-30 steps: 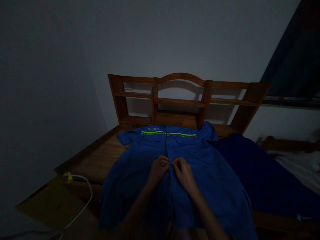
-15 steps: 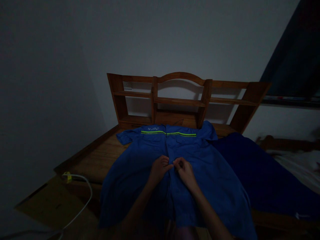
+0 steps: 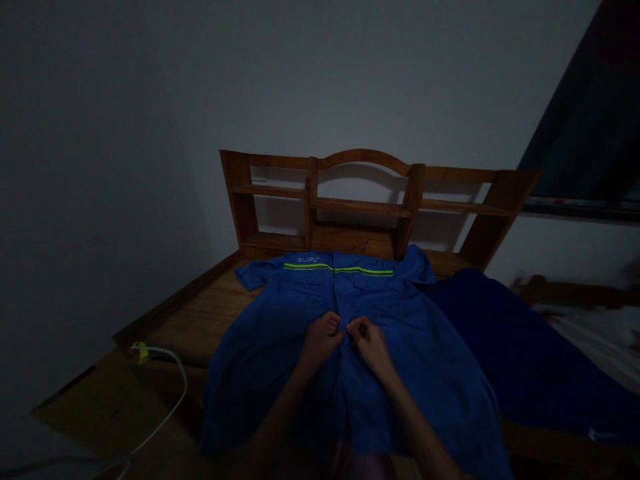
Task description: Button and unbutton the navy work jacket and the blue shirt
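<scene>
A blue work shirt [image 3: 425,347] with a bright yellow-green stripe across the chest lies flat on a wooden bed platform [image 3: 200,320], its collar toward the headboard. My left hand [image 3: 320,340] and my right hand [image 3: 367,343] meet at the shirt's front opening, halfway down. Both pinch the cloth edges there, fingers curled and almost touching each other. The room is dim, so any button between the fingertips is too small to make out.
A wooden headboard with open shelves [image 3: 360,203] stands behind the shirt. Dark blue cloth [image 3: 525,347] lies to the right. A white cable with a yellow tag [image 3: 160,373] runs off the left edge onto the floor.
Both hands have stayed at the shirt's front opening, with only small finger movements. The view has shifted slightly.
</scene>
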Available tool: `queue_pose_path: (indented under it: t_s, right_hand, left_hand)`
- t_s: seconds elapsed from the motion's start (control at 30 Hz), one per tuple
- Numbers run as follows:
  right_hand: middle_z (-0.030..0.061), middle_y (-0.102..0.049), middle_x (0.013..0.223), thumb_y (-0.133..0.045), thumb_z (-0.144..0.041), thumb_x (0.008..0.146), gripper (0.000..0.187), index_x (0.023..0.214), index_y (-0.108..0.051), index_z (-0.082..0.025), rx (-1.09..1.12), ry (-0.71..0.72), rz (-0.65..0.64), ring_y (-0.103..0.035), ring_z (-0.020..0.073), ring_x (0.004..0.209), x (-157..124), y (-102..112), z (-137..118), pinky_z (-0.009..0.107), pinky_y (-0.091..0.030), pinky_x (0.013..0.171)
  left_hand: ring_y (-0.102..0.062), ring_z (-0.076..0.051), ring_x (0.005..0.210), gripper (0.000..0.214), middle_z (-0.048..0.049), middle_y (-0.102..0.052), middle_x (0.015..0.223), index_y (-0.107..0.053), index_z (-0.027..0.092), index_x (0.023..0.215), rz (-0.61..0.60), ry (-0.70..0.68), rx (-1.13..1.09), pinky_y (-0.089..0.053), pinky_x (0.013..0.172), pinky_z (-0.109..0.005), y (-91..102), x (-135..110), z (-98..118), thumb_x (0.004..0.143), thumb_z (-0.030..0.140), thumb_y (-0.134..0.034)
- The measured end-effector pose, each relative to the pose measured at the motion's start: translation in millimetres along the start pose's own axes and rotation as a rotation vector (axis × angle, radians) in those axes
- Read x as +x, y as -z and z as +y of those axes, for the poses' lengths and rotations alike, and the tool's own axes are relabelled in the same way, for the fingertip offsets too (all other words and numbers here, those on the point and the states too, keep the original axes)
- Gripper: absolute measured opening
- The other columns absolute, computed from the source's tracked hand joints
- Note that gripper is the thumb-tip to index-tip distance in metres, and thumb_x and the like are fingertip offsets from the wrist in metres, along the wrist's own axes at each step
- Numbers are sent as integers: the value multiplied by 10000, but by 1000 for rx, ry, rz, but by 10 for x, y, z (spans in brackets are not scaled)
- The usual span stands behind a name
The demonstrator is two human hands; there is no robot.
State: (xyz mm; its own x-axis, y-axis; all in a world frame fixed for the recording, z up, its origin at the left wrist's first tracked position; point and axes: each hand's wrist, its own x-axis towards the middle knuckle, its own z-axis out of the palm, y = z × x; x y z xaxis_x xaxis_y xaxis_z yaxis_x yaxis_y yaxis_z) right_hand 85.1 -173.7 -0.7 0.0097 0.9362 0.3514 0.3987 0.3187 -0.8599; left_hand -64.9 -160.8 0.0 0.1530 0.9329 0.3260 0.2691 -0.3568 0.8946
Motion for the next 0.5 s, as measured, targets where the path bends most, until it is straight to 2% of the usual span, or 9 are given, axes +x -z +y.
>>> queue_pose_path:
  t_s: [0.13,0.27,0.33,0.4,0.5]
  right_hand:
    - [28,-631,624,-463,-393,844,302,831,-638,-148,12,-8,-1,-580,152,564,19,9,-22,242,-436,545]
    - [39,-663,721,-426,-374,875,306,948,-636,-165,-42,37,21,-617,169,651,-112,102,-185,273,-471,630]
    - [61,-673,864,-428,-363,882,292,994,-625,-180,-100,89,73,-626,182,766,-280,182,-316,291,-480,701]
    - [70,-656,975,-440,-346,886,259,1003,-619,-199,-150,131,122,-611,192,873,-507,262,-441,304,-473,774]
    - [65,-639,969,-460,-321,888,195,953,-614,-222,-193,146,138,-593,193,904,-879,328,-537,308,-462,816]
  left_hand:
    - [-569,-94,599,126,23,-573,714,-540,184,802,9,21,-34,-426,507,-168,-4,-2,-10,704,235,-601]
    - [-496,-48,400,148,6,-581,847,-514,189,867,1,94,-88,-314,322,-158,-14,-3,-29,746,265,-548]
    - [-472,-45,344,155,10,-582,842,-501,192,882,-2,125,-111,-307,299,-170,-14,-7,-34,756,272,-538]
    - [-502,-76,348,165,27,-580,734,-493,191,877,-18,168,-128,-350,320,-186,-2,-41,-14,766,302,-541]
    - [-582,-139,446,207,19,-566,587,-522,181,809,-60,205,-135,-451,422,-234,34,-217,86,829,381,-470]
